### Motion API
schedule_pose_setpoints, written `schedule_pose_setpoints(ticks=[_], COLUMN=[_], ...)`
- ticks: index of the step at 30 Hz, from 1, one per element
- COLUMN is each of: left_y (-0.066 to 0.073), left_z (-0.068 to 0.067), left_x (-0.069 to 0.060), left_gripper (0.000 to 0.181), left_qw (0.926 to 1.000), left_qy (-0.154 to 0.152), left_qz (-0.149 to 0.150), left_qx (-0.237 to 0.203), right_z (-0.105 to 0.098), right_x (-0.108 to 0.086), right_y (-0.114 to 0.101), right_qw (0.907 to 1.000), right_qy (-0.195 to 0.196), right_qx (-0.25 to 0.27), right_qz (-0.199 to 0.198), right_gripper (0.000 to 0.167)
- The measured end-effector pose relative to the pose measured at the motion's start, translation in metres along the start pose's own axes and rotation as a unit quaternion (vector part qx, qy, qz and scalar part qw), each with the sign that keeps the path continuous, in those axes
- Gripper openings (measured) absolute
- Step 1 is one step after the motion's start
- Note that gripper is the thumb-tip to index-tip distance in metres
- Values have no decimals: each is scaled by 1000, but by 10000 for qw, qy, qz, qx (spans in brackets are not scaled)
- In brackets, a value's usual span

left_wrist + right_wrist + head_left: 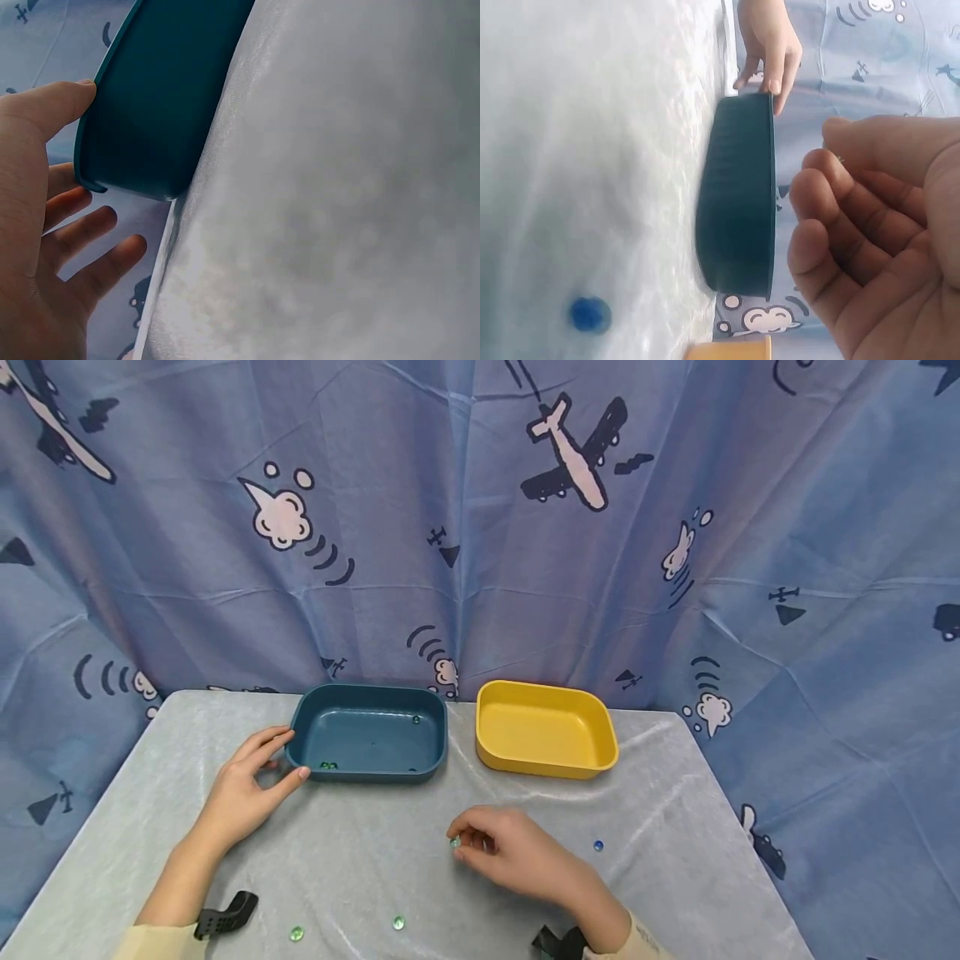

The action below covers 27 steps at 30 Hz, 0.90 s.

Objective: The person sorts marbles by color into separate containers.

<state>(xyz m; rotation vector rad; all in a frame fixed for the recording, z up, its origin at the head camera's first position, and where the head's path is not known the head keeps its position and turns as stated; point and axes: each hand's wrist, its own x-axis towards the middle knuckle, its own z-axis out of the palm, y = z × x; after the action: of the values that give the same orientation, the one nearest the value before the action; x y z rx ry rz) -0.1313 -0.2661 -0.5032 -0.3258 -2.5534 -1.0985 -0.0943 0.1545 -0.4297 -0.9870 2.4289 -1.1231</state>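
My left hand (243,789) touches the left end of a dark teal plastic box (367,691), its thumb and index finger spread about the near left corner. In the left wrist view the thumb tip meets the rim, while the other fingers spread loosely. Between thumb and fingertips my right hand (517,856) pinches a pale green glass marble (455,842) above the cloth, right of the teal box and nearer the front. Small green marbles (328,766) lie in the box's front left, and another marble (416,719) sits at its right.
A yellow plastic box (546,771) stands right of the teal one. On the grey cloth-covered table (360,852) lie a blue marble (598,845) and two green marbles, one at left (297,933) and one near the middle (398,922). A patterned blue curtain (390,527) hangs behind.
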Motion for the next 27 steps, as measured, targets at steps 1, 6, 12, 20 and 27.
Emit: schedule_pose_setpoints(ticks=[1,6,12,20,27], left_y=[0,0,1,0,0], left_z=[0,-1,0,0,0], left_x=[0,0,0,0,1], left_gripper=[64,64,63,63,63], left_qw=[10000,10000,10000,9999,9999], left_qy=[5,43,48,55,66], left_qz=[6,54,70,82,100], left_qx=[-3,-45,-38,-35,-10], right_z=[-1,-6,-9,-14,-19], right_x=[2,14,28,47,68], right_y=[1,6,11,15,18], right_qw=[10000,9995,9974,9963,9958], right_qy=[41,257,534,807,877], right_qx=[-23,-170,-400,-182,-29], right_qz=[17,-31,-286,-228,-245], right_gripper=[11,13,13,12,15])
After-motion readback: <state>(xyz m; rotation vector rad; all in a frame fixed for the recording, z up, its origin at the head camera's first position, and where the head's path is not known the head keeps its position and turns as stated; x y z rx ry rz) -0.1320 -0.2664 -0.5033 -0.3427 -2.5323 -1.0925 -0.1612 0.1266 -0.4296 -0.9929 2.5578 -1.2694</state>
